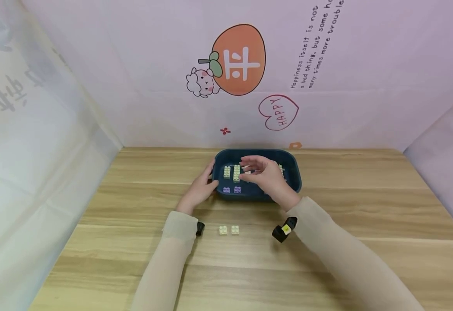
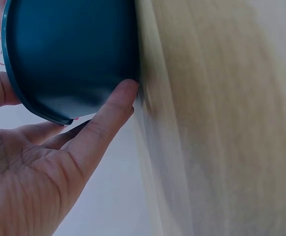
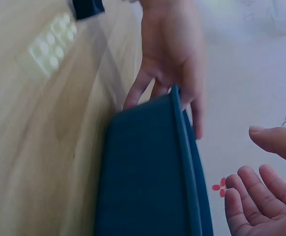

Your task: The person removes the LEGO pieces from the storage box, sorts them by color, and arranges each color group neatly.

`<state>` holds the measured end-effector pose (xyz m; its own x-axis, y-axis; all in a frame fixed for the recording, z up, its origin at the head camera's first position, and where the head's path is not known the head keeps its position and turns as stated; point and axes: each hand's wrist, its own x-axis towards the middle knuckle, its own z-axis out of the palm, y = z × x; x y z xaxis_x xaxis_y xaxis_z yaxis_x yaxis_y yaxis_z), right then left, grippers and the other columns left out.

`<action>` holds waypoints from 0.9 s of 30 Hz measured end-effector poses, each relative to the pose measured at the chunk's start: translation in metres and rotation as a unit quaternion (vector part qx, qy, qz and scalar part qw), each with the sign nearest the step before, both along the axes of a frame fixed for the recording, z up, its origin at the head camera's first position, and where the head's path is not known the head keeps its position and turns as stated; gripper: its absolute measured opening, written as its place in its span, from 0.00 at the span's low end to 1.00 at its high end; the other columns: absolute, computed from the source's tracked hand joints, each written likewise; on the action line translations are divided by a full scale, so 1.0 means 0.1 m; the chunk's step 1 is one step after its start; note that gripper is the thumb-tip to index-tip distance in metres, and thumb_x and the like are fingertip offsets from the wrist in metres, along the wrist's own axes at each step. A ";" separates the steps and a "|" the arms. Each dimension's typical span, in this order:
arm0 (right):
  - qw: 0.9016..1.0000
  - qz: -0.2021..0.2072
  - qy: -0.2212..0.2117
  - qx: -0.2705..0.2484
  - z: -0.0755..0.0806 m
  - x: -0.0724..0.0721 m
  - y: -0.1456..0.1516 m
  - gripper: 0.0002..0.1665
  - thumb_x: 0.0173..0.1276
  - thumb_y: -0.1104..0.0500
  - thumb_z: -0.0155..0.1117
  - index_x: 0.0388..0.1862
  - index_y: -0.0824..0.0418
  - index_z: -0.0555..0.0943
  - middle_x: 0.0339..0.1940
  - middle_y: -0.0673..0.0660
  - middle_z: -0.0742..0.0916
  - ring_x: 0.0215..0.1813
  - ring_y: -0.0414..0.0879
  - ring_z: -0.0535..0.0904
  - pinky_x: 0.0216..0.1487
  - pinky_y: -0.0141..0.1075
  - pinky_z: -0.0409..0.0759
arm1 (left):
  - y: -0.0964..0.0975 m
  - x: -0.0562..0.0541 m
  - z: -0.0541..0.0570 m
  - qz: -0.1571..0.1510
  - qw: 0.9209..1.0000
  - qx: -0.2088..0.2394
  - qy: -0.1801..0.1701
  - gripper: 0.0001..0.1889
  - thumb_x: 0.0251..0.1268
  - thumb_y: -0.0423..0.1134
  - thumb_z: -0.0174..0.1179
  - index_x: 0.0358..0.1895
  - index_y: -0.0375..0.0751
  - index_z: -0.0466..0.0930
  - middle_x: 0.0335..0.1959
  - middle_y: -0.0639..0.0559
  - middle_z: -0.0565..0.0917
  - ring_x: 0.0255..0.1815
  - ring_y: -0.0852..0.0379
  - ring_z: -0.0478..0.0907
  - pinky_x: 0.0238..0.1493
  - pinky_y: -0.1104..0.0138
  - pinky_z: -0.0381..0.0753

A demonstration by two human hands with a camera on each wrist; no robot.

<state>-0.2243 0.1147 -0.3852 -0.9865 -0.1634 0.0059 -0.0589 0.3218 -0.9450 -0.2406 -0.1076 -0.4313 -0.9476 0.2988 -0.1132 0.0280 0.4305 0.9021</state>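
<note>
A dark blue rectangular tray (image 1: 257, 196) stands on the wooden table. My left hand (image 1: 199, 190) holds its left end, the thumb (image 2: 111, 110) against the outer wall and the other fingers round the end. Over the tray hovers my right hand (image 1: 267, 175), its fingers loosely bent, and the right wrist view shows nothing in them. Inside the tray lie a cream toy brick (image 1: 226, 172), a longer cream brick (image 1: 236, 173) and two small purple bricks (image 1: 237, 189). More cream bricks (image 1: 281, 168) are partly hidden by the right hand.
Two small square cream bricks (image 1: 223, 230) lie side by side on the table (image 1: 366, 194) in front of the tray, between the forearms. Behind the tray rises a pale printed cloth (image 1: 152, 86), and similar cloth hangs at both sides.
</note>
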 end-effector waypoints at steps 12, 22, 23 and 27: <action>0.997 -0.005 -0.078 0.011 -0.12 -0.28 -0.19 0.32 0.60 0.59 0.72 0.65 0.56 0.75 0.63 0.57 0.81 0.55 0.51 0.76 0.55 0.45 0.78 | -0.03 -0.01 -0.02 -0.015 1.000 0.006 -0.012 0.37 0.74 0.37 0.47 0.79 0.62 0.39 0.79 0.47 0.51 0.64 0.41 0.72 0.51 0.55 0.82; 0.994 -0.023 -0.103 0.026 -0.26 -0.45 -0.32 0.38 0.61 0.64 0.70 0.70 0.59 0.68 0.64 0.58 0.80 0.58 0.53 0.75 0.65 0.47 0.73 | -0.02 -0.01 0.00 -0.011 1.000 -0.009 -0.008 0.37 0.74 0.37 0.47 0.79 0.62 0.40 0.79 0.50 0.52 0.62 0.44 0.74 0.49 0.58 0.83; 0.994 -0.024 -0.105 0.027 -0.28 -0.47 -0.33 0.38 0.61 0.64 0.70 0.70 0.59 0.68 0.64 0.58 0.80 0.57 0.53 0.75 0.64 0.47 0.74 | -0.02 -0.01 0.00 -0.012 1.000 -0.010 -0.007 0.37 0.74 0.37 0.47 0.79 0.62 0.39 0.79 0.49 0.52 0.62 0.44 0.74 0.48 0.58 0.83; 0.994 -0.025 -0.087 0.067 -0.33 -0.51 -0.39 0.37 0.60 0.65 0.70 0.68 0.59 0.70 0.62 0.58 0.81 0.50 0.51 0.75 0.56 0.43 0.78 | -0.02 0.00 0.01 -0.012 1.000 -0.015 -0.007 0.37 0.74 0.37 0.47 0.79 0.61 0.39 0.79 0.50 0.52 0.62 0.44 0.75 0.49 0.59 0.83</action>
<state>-0.2756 0.0759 -0.4186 -0.9777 -0.1022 -0.1834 0.1202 0.4439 -0.8880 -0.2404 -0.1096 -0.4301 -0.9382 0.3187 -0.1347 0.0273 0.4563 0.8894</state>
